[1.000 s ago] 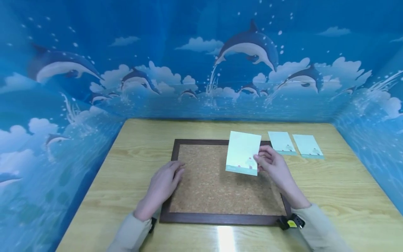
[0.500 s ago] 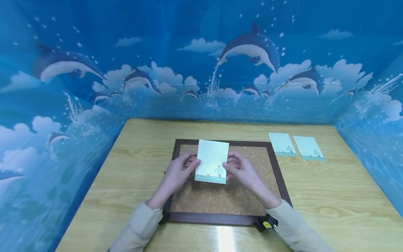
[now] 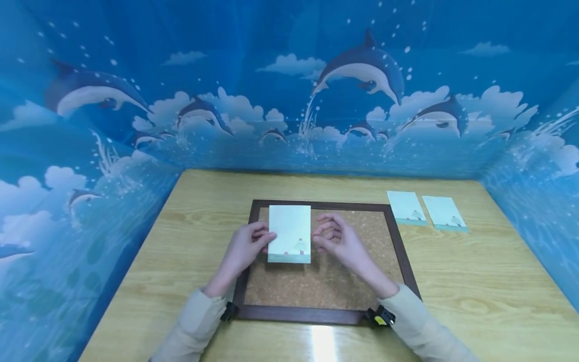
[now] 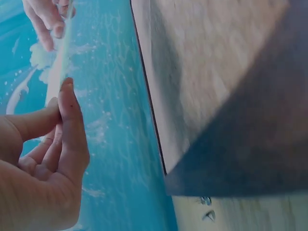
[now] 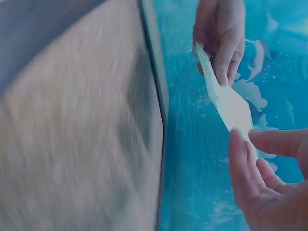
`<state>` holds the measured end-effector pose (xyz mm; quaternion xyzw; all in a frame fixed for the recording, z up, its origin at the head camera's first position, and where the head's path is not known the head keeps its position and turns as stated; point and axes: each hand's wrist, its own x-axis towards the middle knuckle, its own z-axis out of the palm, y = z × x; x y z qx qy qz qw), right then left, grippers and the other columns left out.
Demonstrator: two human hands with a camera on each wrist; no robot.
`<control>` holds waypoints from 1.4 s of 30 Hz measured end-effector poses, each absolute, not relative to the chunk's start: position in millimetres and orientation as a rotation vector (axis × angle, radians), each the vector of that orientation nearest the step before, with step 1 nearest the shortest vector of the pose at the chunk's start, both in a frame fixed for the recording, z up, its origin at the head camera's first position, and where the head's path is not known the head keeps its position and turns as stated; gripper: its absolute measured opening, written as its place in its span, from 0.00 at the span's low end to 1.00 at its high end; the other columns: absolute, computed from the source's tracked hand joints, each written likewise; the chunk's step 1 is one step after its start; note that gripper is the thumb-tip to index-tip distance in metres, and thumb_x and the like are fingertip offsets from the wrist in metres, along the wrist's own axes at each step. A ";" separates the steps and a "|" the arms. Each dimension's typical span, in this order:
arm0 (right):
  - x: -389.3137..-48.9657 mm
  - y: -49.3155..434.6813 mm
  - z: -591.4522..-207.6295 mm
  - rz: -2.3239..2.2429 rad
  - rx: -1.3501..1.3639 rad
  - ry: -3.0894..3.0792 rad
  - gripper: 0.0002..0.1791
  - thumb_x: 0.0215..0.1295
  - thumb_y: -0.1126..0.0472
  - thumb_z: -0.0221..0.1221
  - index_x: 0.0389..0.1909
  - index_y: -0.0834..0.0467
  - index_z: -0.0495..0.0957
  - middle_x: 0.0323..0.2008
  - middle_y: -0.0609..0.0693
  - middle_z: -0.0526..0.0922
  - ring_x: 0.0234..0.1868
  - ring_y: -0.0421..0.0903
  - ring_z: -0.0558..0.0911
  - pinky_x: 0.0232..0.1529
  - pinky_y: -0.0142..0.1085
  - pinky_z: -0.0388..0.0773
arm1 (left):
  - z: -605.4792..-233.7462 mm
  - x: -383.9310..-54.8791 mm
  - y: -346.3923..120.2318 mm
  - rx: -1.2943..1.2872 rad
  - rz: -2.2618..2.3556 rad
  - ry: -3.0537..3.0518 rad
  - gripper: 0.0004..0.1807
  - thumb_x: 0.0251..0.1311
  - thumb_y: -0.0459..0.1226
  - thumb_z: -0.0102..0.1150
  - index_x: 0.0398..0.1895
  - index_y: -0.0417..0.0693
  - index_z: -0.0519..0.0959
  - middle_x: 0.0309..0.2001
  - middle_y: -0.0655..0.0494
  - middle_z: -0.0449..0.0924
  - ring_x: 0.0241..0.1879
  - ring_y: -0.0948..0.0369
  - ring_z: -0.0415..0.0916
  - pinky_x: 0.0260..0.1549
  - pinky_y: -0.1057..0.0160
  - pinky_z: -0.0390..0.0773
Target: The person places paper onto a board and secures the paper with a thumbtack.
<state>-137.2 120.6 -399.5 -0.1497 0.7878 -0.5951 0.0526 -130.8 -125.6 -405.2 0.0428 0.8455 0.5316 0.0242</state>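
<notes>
A pale green sheet of note paper (image 3: 289,231) with a small printed scene along its bottom hangs above the framed cork board (image 3: 344,281). My left hand (image 3: 246,246) pinches its left edge between thumb and fingers; the left wrist view shows this pinch (image 4: 57,144) with the sheet seen nearly edge-on. Just off the sheet's right edge is my right hand (image 3: 341,241), its fingers loosely bent and a small gap between them and the paper. In the right wrist view, my right fingers (image 5: 243,168) and thumb are near the sheet's edge.
Two similar note sheets (image 3: 406,207) (image 3: 445,213) lie at the table's back right. Small shiny pieces (image 4: 208,214) lie on the wooden table (image 3: 475,271) by the board's edge. A blue dolphin-print sheet (image 3: 253,100) encloses the table's back and sides.
My right hand brought the note sheet leftward over the board. My left hand rose from the board and took its left edge. The right hand then let go.
</notes>
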 end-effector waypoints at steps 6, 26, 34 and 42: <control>-137.7 114.4 -393.9 -1.168 -0.812 2.911 0.19 0.64 0.65 0.68 0.56 0.59 0.80 0.52 0.54 0.84 0.48 0.51 0.85 0.50 0.45 0.85 | -411.0 -136.3 -136.1 0.109 1.498 2.582 0.20 0.65 0.28 0.63 0.58 0.27 0.76 0.38 0.43 0.86 0.29 0.57 0.84 0.33 0.61 0.87; -144.0 85.5 -425.1 -0.326 -1.353 2.555 0.37 0.73 0.48 0.57 0.79 0.52 0.58 0.80 0.57 0.51 0.78 0.59 0.57 0.75 0.56 0.58 | -423.5 -142.9 -142.0 0.153 1.116 2.630 0.15 0.62 0.30 0.68 0.50 0.36 0.78 0.32 0.51 0.86 0.22 0.62 0.82 0.30 0.65 0.84; -142.9 81.7 -429.0 -0.307 -1.282 2.528 0.36 0.76 0.46 0.53 0.80 0.48 0.55 0.81 0.55 0.48 0.79 0.60 0.54 0.72 0.66 0.55 | -424.2 -142.4 -150.4 0.135 1.168 2.690 0.22 0.61 0.27 0.67 0.59 0.35 0.75 0.37 0.47 0.86 0.31 0.58 0.85 0.33 0.62 0.86; -142.5 79.4 -427.6 -0.303 -1.256 2.523 0.35 0.78 0.46 0.50 0.81 0.47 0.53 0.81 0.55 0.46 0.79 0.60 0.52 0.72 0.70 0.51 | -420.4 -132.1 -159.1 0.507 0.842 2.873 0.24 0.63 0.34 0.67 0.62 0.37 0.77 0.59 0.41 0.80 0.60 0.45 0.77 0.62 0.45 0.76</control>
